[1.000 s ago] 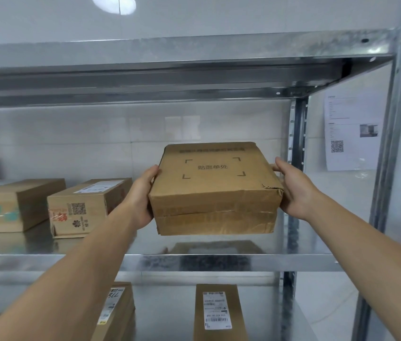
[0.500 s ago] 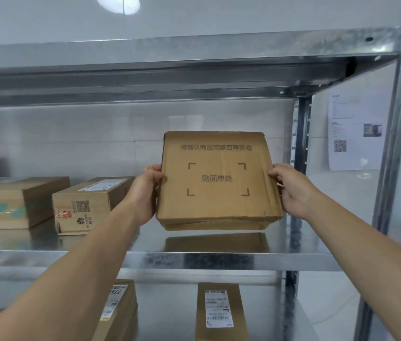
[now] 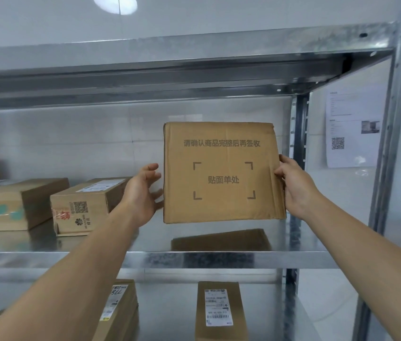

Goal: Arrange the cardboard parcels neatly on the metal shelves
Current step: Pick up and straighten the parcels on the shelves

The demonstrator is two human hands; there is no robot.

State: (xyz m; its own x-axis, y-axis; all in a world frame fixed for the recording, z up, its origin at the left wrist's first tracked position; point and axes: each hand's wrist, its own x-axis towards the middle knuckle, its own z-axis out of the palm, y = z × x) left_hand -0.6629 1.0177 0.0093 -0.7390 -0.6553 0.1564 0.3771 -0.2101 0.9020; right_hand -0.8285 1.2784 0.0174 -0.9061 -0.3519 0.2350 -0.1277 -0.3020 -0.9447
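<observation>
Centrally, a flat cardboard parcel (image 3: 224, 173) is held upright in the air, its printed broad face towards the viewer and its lower edge clear of the middle metal shelf (image 3: 71, 258), which mirrors it below. The right hand (image 3: 295, 190) clamps the parcel's 3 o'clock edge, thumb on the front and fingers hidden behind. The left hand (image 3: 142, 193) lies at the 9 o'clock edge with its fingers loosely spread. Only the thumb tip seems to touch, so whether it bears any load cannot be told.

Judged by this edge hold, the parcel is probably light. The board looks stiff and matt rather than slippery, though the creased corner at 5 o'clock suggests walls that crush easily. The sounder hold would be on the two side edges at mid-height, or flat beneath.

At 9 o'clock of the parcel, a QR-coded parcel (image 3: 83, 205) and, beyond it, a wider parcel (image 3: 10, 205) rest on the same shelf. At 6 and 7 o'clock, two labelled parcels (image 3: 219, 311) (image 3: 118, 313) lie on the shelf below. The upper shelf (image 3: 169, 52) spans 12 o'clock, and a paper notice (image 3: 352, 129) hangs at 2 o'clock.
</observation>
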